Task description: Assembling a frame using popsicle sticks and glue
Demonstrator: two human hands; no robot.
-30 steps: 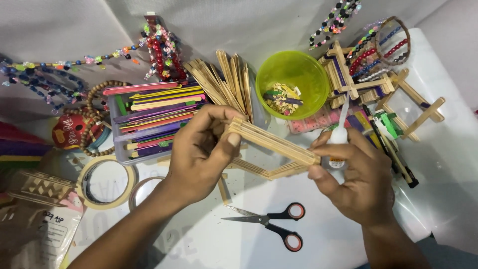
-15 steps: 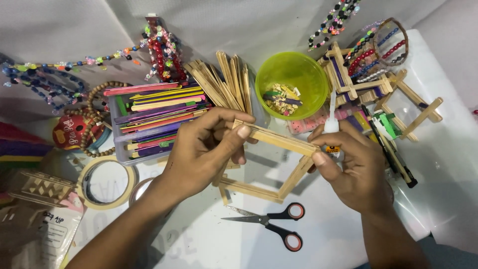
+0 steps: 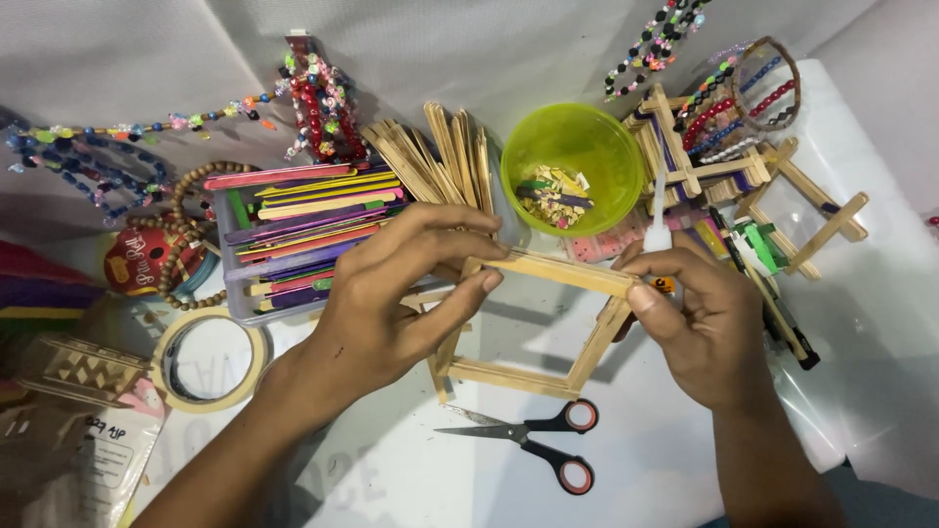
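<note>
Nearest the camera, lying flat on the white table (image 3: 861, 323): a pair of scissors (image 3: 533, 440) with red-lined black handles, blades shut, pointing left, just below the frame and apart from it.

Above these, held up off the table between both hands: a square frame of plain wooden sticks (image 3: 533, 323), tilted. Left hand (image 3: 391, 303) closed round the frame's left corner, thumb pressed along the inner side, fingers curled over the top stick. Right hand (image 3: 699, 323) pinching the frame's right corner with thumb and forefinger, and also gripping a small white glue bottle (image 3: 657, 230), nozzle upward.

Left of the left forearm: a roll of masking tape (image 3: 205, 357) flat on the table, a printed paper packet (image 3: 78, 460) near the bottom edge.

Behind the left hand: a clear tray of coloured craft sticks (image 3: 293, 220), beside it a fanned pile of plain sticks (image 3: 440, 156). Just beyond the frame's top: a lime-green bowl (image 3: 577, 142) holding small coloured scraps. To the right of it: finished stick structures (image 3: 782, 186) with bead strings draped over.

Farthest back, against grey cloth: strands of coloured beads (image 3: 313, 98) and a brown wooden bead string (image 3: 181, 210).
</note>
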